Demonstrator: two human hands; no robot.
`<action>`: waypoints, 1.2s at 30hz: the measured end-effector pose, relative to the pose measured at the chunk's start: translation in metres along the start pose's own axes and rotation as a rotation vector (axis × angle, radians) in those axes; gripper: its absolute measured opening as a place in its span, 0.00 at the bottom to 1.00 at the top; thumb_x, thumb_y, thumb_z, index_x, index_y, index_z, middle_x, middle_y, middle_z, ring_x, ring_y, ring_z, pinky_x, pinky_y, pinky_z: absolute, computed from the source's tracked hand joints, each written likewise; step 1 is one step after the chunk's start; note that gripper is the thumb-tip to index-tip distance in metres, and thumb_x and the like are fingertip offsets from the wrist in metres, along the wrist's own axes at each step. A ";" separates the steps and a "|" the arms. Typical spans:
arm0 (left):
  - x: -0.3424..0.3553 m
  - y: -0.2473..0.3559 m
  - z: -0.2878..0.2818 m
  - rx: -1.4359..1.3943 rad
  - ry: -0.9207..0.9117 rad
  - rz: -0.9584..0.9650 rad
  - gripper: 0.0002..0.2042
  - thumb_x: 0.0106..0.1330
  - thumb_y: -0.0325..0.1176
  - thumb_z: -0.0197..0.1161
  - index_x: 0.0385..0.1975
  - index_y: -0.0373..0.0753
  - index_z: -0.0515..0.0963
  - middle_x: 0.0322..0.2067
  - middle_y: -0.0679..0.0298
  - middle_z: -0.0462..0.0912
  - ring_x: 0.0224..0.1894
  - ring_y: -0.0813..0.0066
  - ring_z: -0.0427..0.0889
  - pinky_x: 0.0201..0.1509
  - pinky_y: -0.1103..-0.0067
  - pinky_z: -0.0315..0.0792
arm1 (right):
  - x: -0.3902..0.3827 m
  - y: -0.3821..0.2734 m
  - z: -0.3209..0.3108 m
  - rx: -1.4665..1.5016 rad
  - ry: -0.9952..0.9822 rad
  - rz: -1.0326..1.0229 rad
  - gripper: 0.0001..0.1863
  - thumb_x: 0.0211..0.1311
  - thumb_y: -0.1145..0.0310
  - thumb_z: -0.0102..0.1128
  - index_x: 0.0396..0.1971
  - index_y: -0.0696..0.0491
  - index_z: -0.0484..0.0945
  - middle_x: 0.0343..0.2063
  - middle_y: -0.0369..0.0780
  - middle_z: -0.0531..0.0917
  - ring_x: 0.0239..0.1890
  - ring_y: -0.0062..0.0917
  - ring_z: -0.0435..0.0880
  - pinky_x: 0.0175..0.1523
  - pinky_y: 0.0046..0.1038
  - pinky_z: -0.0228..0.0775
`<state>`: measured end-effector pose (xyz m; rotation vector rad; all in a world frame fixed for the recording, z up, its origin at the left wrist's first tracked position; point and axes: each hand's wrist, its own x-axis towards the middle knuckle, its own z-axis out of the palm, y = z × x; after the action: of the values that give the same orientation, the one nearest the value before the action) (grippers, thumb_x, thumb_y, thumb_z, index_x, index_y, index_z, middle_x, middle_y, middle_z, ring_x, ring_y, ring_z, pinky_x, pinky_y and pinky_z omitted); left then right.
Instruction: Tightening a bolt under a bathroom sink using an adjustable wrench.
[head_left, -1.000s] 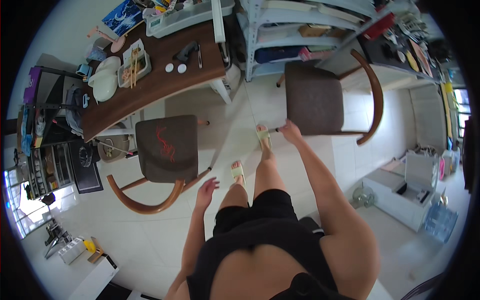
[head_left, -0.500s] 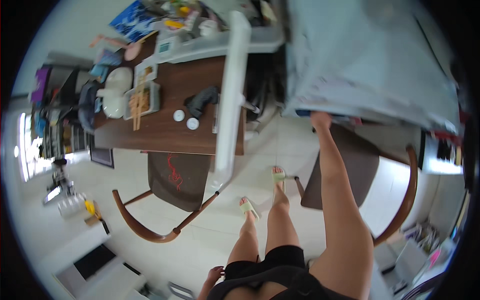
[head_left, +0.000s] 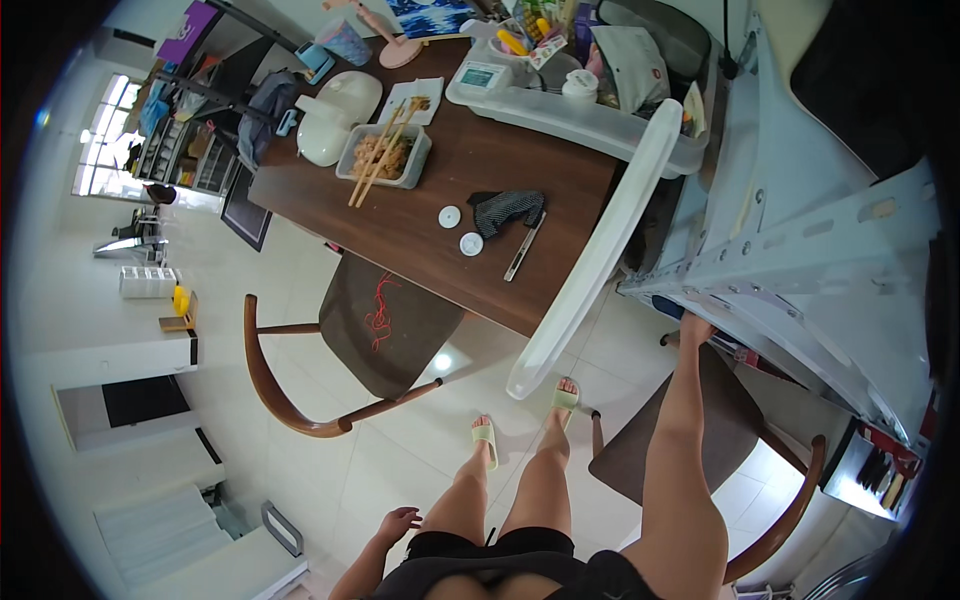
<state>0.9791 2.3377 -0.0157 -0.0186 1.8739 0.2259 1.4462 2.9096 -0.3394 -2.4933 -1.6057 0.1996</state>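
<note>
My right arm stretches forward over a chair (head_left: pixel 670 430), and my right hand (head_left: pixel 696 328) is at the lower edge of a pale blue-grey metal rack (head_left: pixel 800 290). Its fingers are hidden there, beside something dark blue (head_left: pixel 667 306) tucked under that edge. Low at my left side hangs my left hand (head_left: pixel 400 522), holding nothing, with its fingers loosely bent and apart. Left of the rack, a long white plastic lid or strip (head_left: pixel 590 260) leans across the end of a brown table (head_left: pixel 480 150).
The table bears a food box (head_left: pixel 425 165) with chopsticks (head_left: pixel 375 165), a striped cloth (head_left: pixel 508 210), a utility knife (head_left: pixel 525 246), two white discs and a filled plastic bin (head_left: pixel 560 112). Another chair (head_left: pixel 370 320) with red string (head_left: pixel 380 312) stands before it. My slippered feet are on the tiles.
The view has turned, so the table sits further right and the utility knife shows fully. My left hand has moved out to the left; my right hand stays at the rack's edge.
</note>
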 end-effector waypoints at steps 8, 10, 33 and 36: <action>-0.003 -0.002 -0.001 0.010 0.016 -0.069 0.18 0.67 0.32 0.52 0.52 0.27 0.71 0.42 0.51 0.81 0.41 0.63 0.83 0.46 0.74 0.76 | -0.019 0.010 -0.004 0.752 0.267 0.069 0.16 0.57 0.69 0.60 0.46 0.54 0.77 0.43 0.42 0.82 0.47 0.38 0.79 0.53 0.37 0.66; -0.006 -0.003 -0.006 0.035 0.028 -0.070 0.18 0.67 0.32 0.52 0.52 0.27 0.71 0.43 0.51 0.81 0.40 0.64 0.83 0.46 0.74 0.76 | -0.032 0.011 -0.018 1.320 0.212 0.306 0.12 0.61 0.72 0.57 0.43 0.58 0.77 0.39 0.42 0.82 0.43 0.33 0.80 0.47 0.32 0.70; -0.001 -0.056 0.017 0.376 0.279 0.708 0.30 0.55 0.35 0.62 0.60 0.40 0.65 0.59 0.49 0.67 0.60 0.50 0.67 0.61 0.64 0.64 | -0.382 -0.026 -0.338 0.881 -1.601 0.278 0.12 0.59 0.73 0.56 0.42 0.60 0.76 0.35 0.41 0.81 0.36 0.26 0.82 0.46 0.26 0.76; -0.082 -0.037 -0.032 0.554 0.663 0.942 0.42 0.49 0.37 0.69 0.66 0.45 0.55 0.66 0.55 0.52 0.70 0.53 0.49 0.71 0.59 0.46 | -0.459 -0.132 -0.351 0.479 -1.919 -0.163 0.12 0.57 0.72 0.58 0.41 0.60 0.76 0.34 0.40 0.82 0.35 0.23 0.82 0.44 0.25 0.75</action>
<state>0.9789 2.2876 0.0660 1.3232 2.4152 0.3538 1.2109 2.5212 0.0408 -1.2772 -1.4904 2.9909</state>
